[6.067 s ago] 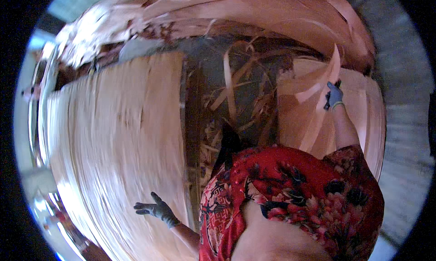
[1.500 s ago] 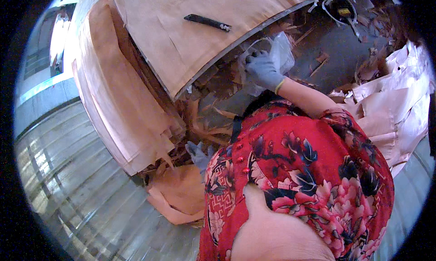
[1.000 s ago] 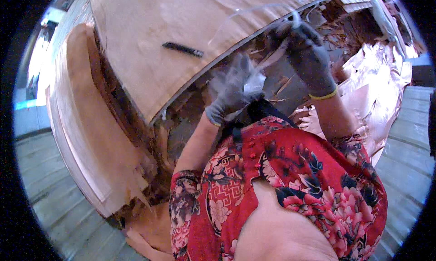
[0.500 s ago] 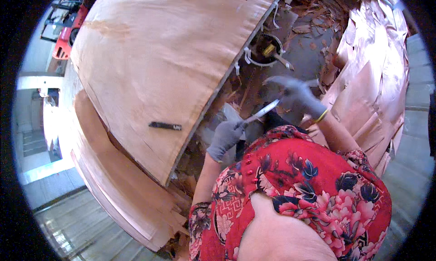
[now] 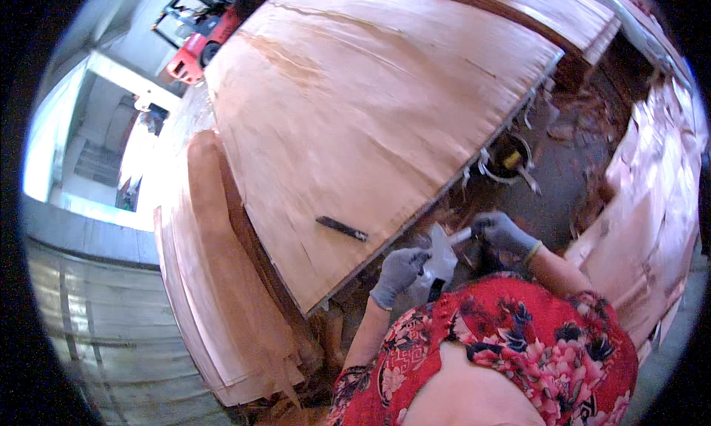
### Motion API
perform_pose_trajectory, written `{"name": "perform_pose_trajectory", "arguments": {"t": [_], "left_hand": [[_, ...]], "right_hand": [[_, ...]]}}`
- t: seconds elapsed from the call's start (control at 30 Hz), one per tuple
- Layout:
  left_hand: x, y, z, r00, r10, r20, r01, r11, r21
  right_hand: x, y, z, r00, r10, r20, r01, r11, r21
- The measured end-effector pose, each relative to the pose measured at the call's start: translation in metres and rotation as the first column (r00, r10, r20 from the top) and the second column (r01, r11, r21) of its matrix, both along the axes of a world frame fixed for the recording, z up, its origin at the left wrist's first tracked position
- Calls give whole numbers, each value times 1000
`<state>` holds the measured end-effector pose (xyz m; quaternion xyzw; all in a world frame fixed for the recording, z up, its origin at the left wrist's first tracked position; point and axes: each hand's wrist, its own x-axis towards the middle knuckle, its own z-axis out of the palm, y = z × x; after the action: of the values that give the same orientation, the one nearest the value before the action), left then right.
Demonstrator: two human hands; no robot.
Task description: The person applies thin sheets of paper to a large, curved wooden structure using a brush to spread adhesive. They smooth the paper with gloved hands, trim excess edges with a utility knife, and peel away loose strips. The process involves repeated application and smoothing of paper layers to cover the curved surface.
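A broad sheet of thin wood veneer lies in front of me, with a black slim-handled tool, like a utility knife, near its close edge. Just past that edge are my hands in grey gloves. My left hand is closed, its fingertips pinched at a white strip. Beside it, my right hand has its fingers curled round the end of a short white piece that points toward the left hand. Whether the two white pieces are one is blurred. Below them shows a pale, translucent sheet.
A round container with a yellow-headed brush stands beyond the veneer's right edge, among scraps. Stacked veneer rises at right, and more veneer hangs at left. A red forklift stands far left.
My right hand has come down and closer to the left hand. The white piece that stuck out from the left hand now lies between both. The view has swung left.
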<state>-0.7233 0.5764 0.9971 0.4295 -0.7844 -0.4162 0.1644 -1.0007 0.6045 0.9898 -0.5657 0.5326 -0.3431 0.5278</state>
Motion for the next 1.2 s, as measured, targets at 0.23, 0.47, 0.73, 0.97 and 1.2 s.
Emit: {"name": "perform_pose_trajectory", "arguments": {"t": [0.23, 0.47, 0.73, 0.97, 1.2], "left_hand": [[34, 25, 7, 967, -141, 212, 191, 951, -242], [2, 26, 108, 886, -304, -349, 379, 910, 169], [-105, -54, 61, 973, -212, -88, 200, 972, -125], [-122, -78, 17, 958, 135, -253, -11, 898, 439], [-99, -91, 1, 915, 264, -304, 30, 708, 706]], "right_hand": [[-45, -14, -30, 904, -396, 163, 414, 906, -90], [-24, 20, 39, 873, -261, 413, 307, 950, -48], [3, -12, 55, 940, -115, 322, 115, 993, 19], [-28, -28, 5, 918, -77, 388, -22, 969, 245], [-26, -38, -16, 889, -117, 442, -60, 928, 367]]}}
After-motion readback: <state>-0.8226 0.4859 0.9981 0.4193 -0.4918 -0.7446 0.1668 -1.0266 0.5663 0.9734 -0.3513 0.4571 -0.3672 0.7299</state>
